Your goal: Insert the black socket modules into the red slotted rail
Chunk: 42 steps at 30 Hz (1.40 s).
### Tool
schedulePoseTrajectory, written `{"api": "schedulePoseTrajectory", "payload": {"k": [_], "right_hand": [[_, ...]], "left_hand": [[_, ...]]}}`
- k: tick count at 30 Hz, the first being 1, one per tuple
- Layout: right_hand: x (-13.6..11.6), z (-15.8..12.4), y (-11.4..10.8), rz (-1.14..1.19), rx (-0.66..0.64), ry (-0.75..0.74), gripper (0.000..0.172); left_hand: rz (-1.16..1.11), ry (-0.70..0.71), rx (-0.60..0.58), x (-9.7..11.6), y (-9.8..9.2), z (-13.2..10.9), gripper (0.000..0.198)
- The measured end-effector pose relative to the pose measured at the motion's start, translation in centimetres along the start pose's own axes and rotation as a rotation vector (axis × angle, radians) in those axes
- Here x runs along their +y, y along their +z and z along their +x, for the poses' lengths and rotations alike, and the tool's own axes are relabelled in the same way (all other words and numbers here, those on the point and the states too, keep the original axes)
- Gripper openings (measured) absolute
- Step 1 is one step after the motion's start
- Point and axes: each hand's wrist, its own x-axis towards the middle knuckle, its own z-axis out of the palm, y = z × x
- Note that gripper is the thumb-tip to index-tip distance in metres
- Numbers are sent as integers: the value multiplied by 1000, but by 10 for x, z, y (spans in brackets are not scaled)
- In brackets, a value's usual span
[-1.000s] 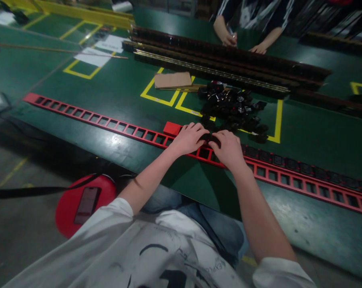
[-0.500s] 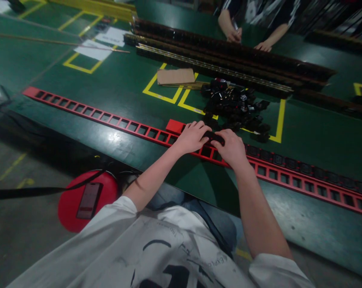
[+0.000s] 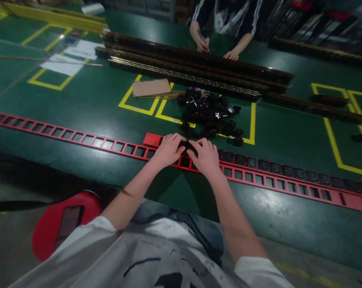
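Both hands are closed over a small black part [image 3: 188,147], probably a socket module, at a red strip [image 3: 152,139] lying on the green table. My left hand [image 3: 169,149] grips the part's left end and my right hand [image 3: 205,157] its right end, thumbs close together. Fingers hide much of the part, and I cannot tell how deep it sits. To the right, a row of black sockets [image 3: 276,168] fills that strip. A longer red strip [image 3: 353,201] with open rectangular slots runs along its near side, beneath my wrists. Beyond my hands lies a pile of loose black parts [image 3: 211,112].
Long dark metal rails [image 3: 181,74] stretch across the table behind the pile. A cardboard piece [image 3: 151,87] and paper sheets [image 3: 62,64] lie left. Across the table, a co-worker's hands [image 3: 232,54] rest, one holding a pen-like thing. A red stool [image 3: 43,236] bears a phone [image 3: 68,226].
My view has swung to the right, so the table's contents appear farther left. Both hands stay on the black part at the red strip, with little change in grip.
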Motion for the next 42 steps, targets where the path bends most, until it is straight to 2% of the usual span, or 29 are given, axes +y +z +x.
{"api": "schedulePoseTrajectory", "payload": {"k": [6, 9, 14, 19, 23, 28, 31, 34, 42], "right_hand": [[-2, -1, -8, -8, -75, -23, 40], [-4, -1, -8, -45, -75, -38, 40], [-7, -4, -3, -89, -12, -48, 39], [-6, -6, -2, -93, -21, -32, 40], [-5, -9, 2, -113, 37, -53, 41], [-4, -12, 4, -106, 38, -57, 42], [-3, -13, 4, -104, 44, -57, 44], [-2, -13, 4, -91, 44, -73, 43], [-1, -11, 4, -52, 47, -46, 39]], "left_hand": [[-9, 1, -105, -4, -8, -1, 22], [-1, 34, -122, -8, -9, -1, 24], [19, 59, -65, -13, -3, -1, 26], [78, 98, -43, -8, 0, -6, 26], [99, 98, -18, -5, -2, -8, 29], [3, 33, -20, -5, -8, 6, 22], [-37, -36, 58, -6, -5, 15, 22], [-37, -41, 102, -8, 2, 18, 21], [131, 36, 46, -4, 6, 13, 29]]}}
